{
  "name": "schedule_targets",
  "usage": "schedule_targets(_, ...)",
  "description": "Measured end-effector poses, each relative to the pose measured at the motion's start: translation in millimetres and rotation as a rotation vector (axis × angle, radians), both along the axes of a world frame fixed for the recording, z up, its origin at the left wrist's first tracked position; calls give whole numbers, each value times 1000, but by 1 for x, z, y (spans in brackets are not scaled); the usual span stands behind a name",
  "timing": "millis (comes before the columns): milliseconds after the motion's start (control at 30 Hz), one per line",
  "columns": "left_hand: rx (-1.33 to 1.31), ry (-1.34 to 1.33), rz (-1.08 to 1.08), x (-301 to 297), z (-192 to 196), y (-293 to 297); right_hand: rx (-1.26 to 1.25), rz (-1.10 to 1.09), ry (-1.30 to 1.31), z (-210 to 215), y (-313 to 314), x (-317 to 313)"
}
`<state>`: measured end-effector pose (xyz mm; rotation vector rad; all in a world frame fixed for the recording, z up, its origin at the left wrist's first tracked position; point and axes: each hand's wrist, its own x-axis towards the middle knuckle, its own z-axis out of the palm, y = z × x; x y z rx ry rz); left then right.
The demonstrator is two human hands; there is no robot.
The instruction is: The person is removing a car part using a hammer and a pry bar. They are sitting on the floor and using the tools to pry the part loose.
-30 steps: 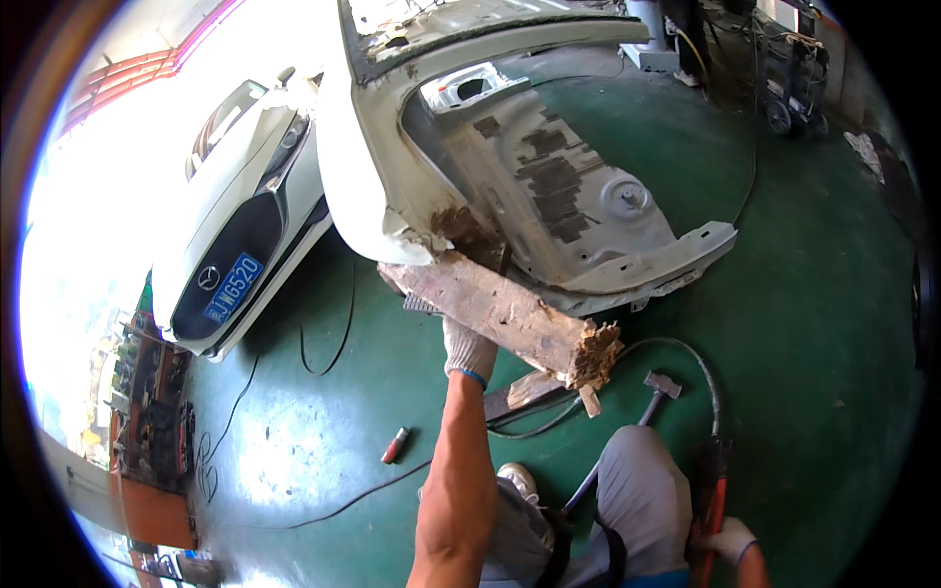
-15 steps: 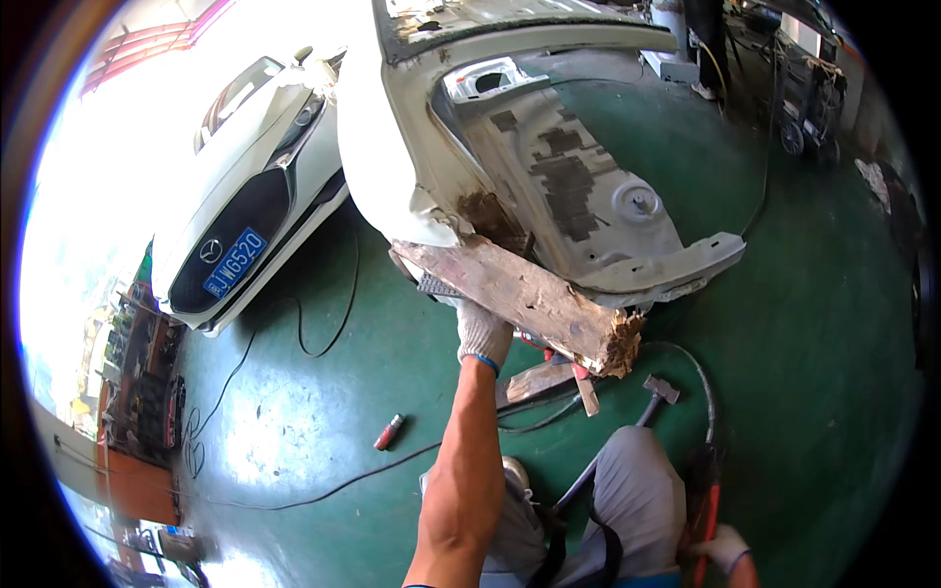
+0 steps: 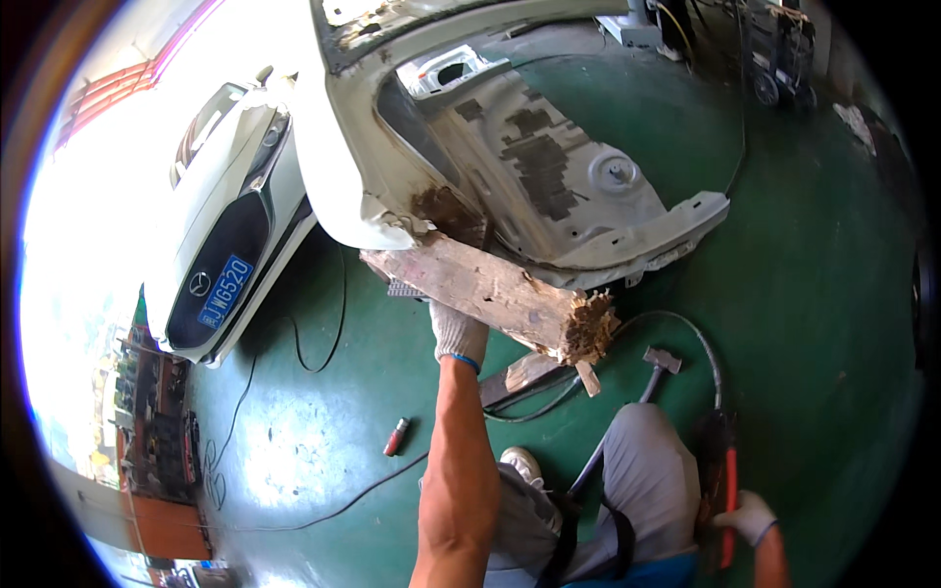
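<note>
My left hand (image 3: pixel 458 329), in a white knit glove, is up against the underside of a thick wooden beam (image 3: pixel 490 290) with a splintered near end; the fingers are hidden behind it. The beam's far end meets the crumpled lower edge of a cut white car body (image 3: pixel 377 220). A grey ridged plate (image 3: pixel 406 290) shows just left of that hand. At the lower right, my gloved right hand (image 3: pixel 750 516) is closed round a red lever handle (image 3: pixel 729 495). Above this handle, a dark hose (image 3: pixel 698 353) curves toward the area under the beam.
A sledgehammer (image 3: pixel 662 362) stands head up by my knee. Wood pieces (image 3: pixel 529 374) lie beneath the beam, and a small red cylindrical item (image 3: pixel 396 436) is on the green floor (image 3: pixel 323 421). Cables (image 3: pixel 343 505) cross the floor. A white car (image 3: pixel 230 230) stands at the left.
The view has shifted, so the car body and beam sit farther left. My right hand and the red handle have risen slightly, the handle now more upright. My left hand stays at the beam.
</note>
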<state>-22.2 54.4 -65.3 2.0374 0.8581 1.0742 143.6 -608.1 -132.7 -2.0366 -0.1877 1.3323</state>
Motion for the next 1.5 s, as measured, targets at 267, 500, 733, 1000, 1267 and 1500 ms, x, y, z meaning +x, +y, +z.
schedule_targets(267, -5, 2, -25, 8, 13, -6, 50, -43, -67, -69, -26, -24)
schedule_targets(500, -241, -168, -15, -8, 13, -11, 114, -264, 199, 38, 16, -1)
schedule_targets(733, -120, -118, 2, -3, 28, -6, -133, 127, -364, -67, -7, -30)
schedule_targets(1000, -218, -180, -97, 9, 7, -7, -361, 574, -641, 0, 58, 14)
schedule_targets(1267, -633, -595, -191, -5, 19, 2, 1178, 257, -1410, 281, 343, 2)
schedule_targets(1500, -687, -637, -278, 6, 36, -13, 958, 449, -1580, 295, 392, -6)
